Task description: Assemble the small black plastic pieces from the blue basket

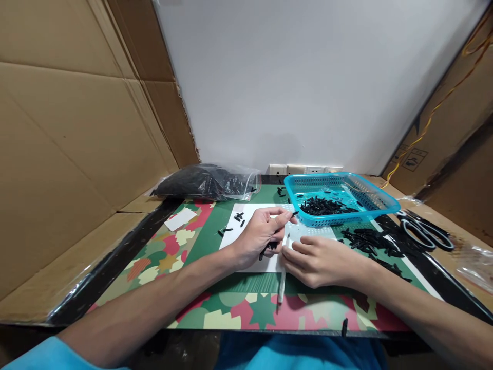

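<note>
My left hand (264,231) is closed over the white sheet. Its thumb and forefinger pinch a small black strip (295,213), and more black strips (265,251) stick out from under the curled fingers. Close beside it, my right hand (314,261) is closed around a slim white pen-like stick (282,288) with a dark pointed tip. The stick stands nearly upright in the view; its exact kind is unclear. A few loose black strips (239,217) lie on the white sheet (231,231), left of my hands.
A blue plastic basket (391,205) holds a heap of black strips. Another pile of strips (370,241) lies in front of it. Scissors (423,231) rest at the right, and a clear bag of black material (204,182) at the back left. Cardboard walls (77,103) flank the table.
</note>
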Demonstrator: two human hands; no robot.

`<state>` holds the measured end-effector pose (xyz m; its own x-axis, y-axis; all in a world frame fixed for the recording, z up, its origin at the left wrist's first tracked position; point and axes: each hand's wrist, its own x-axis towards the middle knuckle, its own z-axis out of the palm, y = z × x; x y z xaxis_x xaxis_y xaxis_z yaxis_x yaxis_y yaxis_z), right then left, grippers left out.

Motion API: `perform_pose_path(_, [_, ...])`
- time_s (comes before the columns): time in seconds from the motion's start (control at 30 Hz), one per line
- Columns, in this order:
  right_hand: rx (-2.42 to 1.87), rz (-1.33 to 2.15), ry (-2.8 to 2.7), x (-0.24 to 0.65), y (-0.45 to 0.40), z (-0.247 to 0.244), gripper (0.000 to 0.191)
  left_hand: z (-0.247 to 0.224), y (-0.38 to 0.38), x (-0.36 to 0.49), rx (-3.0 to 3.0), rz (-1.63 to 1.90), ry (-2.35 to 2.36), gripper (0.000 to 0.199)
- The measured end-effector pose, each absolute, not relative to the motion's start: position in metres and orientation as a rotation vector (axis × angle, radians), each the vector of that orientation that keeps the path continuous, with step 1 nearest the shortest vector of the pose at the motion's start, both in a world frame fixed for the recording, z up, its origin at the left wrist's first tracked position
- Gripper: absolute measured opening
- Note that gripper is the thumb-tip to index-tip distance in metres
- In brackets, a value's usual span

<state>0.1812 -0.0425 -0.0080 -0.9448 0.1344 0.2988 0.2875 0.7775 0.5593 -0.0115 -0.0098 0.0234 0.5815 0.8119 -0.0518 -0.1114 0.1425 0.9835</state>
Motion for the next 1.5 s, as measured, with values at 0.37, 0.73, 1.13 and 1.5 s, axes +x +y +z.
perform_pose_path(0.37, [-0.153,-0.788,-2.402,0.193,-0.051,0.017,0.019,0.027,-0.010,-0.013,1.224,0.807,0.752,0.046])
perform_pose_path(0.73, [-0.460,-0.598,-1.986,0.205,-0.049,0.011,0.022,0.026,-0.011,-0.012,1.288,0.891,0.802,0.046])
perform_pose_path(1.13, [-0.476,-0.531,-1.865,0.200,-0.055,0.013,0.030,0.024,-0.018,-0.010,1.235,0.840,0.715,0.046])
perform_pose_path(1.5, [-0.419,-0.556,-1.828,0.198,-0.053,0.013,0.019,0.025,-0.018,-0.010,1.234,0.831,0.699,0.047])
